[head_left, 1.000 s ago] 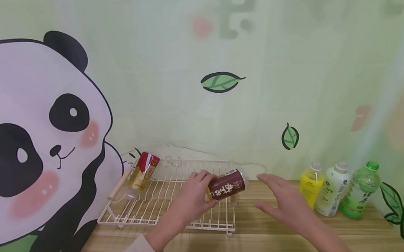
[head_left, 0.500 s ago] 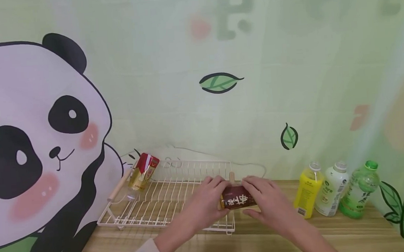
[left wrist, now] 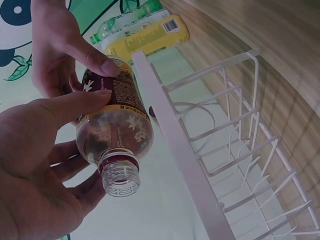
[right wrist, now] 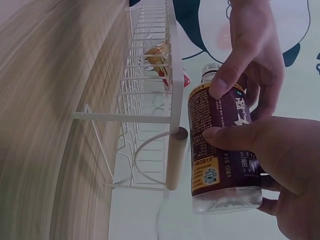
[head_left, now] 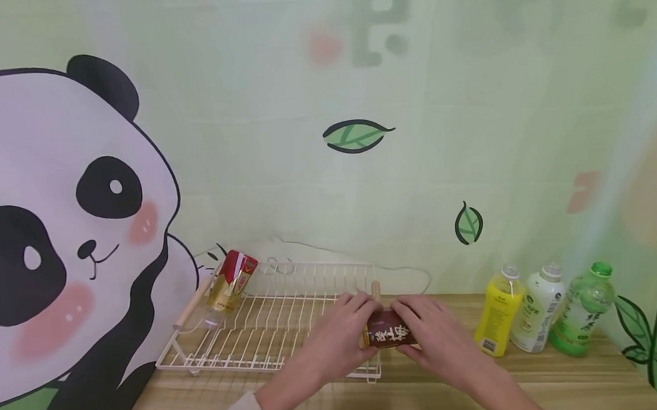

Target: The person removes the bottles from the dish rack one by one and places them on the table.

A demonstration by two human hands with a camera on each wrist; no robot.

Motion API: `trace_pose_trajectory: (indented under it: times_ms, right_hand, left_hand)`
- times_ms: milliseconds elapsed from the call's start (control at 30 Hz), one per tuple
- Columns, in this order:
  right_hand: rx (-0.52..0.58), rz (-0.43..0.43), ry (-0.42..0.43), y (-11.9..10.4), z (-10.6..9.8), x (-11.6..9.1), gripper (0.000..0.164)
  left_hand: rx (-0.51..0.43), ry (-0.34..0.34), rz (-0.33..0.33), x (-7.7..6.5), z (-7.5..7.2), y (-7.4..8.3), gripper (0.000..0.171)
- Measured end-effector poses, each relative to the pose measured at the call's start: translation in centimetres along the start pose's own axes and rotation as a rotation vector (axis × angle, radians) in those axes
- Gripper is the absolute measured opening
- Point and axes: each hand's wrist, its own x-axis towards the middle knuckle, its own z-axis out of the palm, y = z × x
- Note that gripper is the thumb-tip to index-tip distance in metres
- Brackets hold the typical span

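Both hands hold a clear plastic drink bottle [head_left: 389, 332] with a maroon label, lying on its side in the air by the right end of the dish rack [head_left: 367, 372]. My left hand [head_left: 339, 339] grips it near the neck, thumb along the label. My right hand [head_left: 441, 339] grips the half toward the base, its thumb [right wrist: 225, 137] across the label. In the left wrist view, the open, capless mouth [left wrist: 121, 186] points toward the camera. The right wrist view shows the flat clear base [right wrist: 227, 200].
A bottle with a red and gold label [head_left: 231, 280] leans in the rack's left end. At right on the wooden table [head_left: 430, 393] stand a yellow bottle [head_left: 499, 314], a white bottle [head_left: 538, 311] and a green-capped bottle [head_left: 583, 311]. A panda-printed cloth [head_left: 277, 108] hangs behind.
The right hand has come in from the right and taken hold of the bottle's base end. The left hand has carried the bottle slightly right and down.
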Motion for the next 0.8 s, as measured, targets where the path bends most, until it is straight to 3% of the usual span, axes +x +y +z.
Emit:
trace_pose_trajectory:
  times_ms: [567,800]
  right_hand:
    - [0.005,-0.022,-0.021,0.31,0.14,-0.24,0.07]
    - [0.016,-0.004,-0.02,0.33,-0.01,-0.4,0.071]
  left_hand:
    - [0.014,0.017,0.038,0.09,0.47,0.11,0.064]
    - [-0.1,-0.002,-0.044,-0.18,0.25,-0.03,0.075]
